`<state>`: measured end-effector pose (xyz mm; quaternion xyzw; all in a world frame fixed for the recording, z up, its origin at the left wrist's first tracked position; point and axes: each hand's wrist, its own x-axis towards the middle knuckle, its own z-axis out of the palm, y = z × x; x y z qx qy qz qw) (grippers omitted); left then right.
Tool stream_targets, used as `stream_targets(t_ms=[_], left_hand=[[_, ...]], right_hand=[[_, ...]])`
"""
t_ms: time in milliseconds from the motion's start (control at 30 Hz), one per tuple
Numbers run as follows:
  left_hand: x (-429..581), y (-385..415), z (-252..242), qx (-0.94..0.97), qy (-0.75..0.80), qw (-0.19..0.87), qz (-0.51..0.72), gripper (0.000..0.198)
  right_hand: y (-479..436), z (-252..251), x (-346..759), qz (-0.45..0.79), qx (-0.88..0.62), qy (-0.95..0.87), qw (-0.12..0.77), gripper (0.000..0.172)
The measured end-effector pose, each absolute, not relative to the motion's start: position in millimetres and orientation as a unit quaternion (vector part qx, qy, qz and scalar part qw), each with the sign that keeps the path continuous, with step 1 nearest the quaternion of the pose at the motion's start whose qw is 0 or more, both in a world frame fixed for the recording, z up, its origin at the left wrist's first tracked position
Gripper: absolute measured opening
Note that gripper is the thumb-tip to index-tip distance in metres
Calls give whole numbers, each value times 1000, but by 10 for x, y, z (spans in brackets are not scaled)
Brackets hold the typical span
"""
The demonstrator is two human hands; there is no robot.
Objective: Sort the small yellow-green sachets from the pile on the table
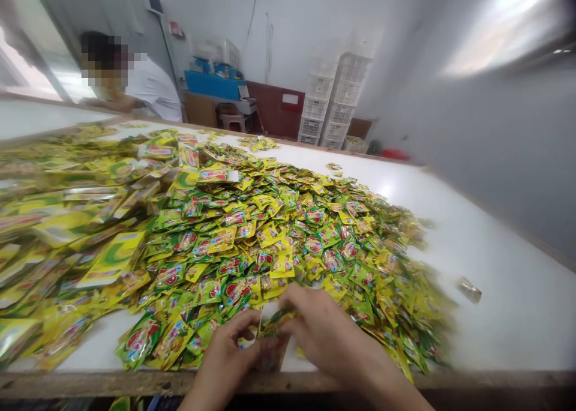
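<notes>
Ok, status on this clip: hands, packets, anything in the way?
Hands together: left hand and right hand shut on a bunch of packets. Big pile just behind. Nothing blocking.

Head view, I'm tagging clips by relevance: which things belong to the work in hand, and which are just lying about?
In hand: left hand, right hand, held sachets pinched between both, sachet pile just beyond, table.
Lying about: lone silvery packet at right, white crates, blue box, stool, person in white at the far side.
</notes>
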<state>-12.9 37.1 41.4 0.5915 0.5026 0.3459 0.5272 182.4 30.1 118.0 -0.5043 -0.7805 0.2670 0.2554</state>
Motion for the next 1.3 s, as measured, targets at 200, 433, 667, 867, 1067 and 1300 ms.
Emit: stream_targets(t_ms=[200, 433, 667, 867, 1067, 1300], left_hand=[[-110, 273, 345, 527, 410, 628, 400, 23], [-93, 239, 338, 524, 451, 600, 402, 22], [-196, 139, 382, 463, 460, 655, 379, 33], [-266, 319, 460, 538, 465, 602, 362, 36], [-271, 364, 587, 420, 400, 744, 333, 26], [-166, 410, 603, 354, 464, 712, 389, 15]], right_hand=[[380, 921, 1659, 185, -460, -819, 289, 13], [278, 865, 1706, 291, -463, -761, 349, 20], [160, 421, 1669, 615, -485, -476, 400, 22], [271, 411, 1604, 542, -512, -498, 443, 22], [323, 448, 1674, 595, -479, -487, 424, 24], [368, 515, 1593, 585, -446, -523, 431, 23]])
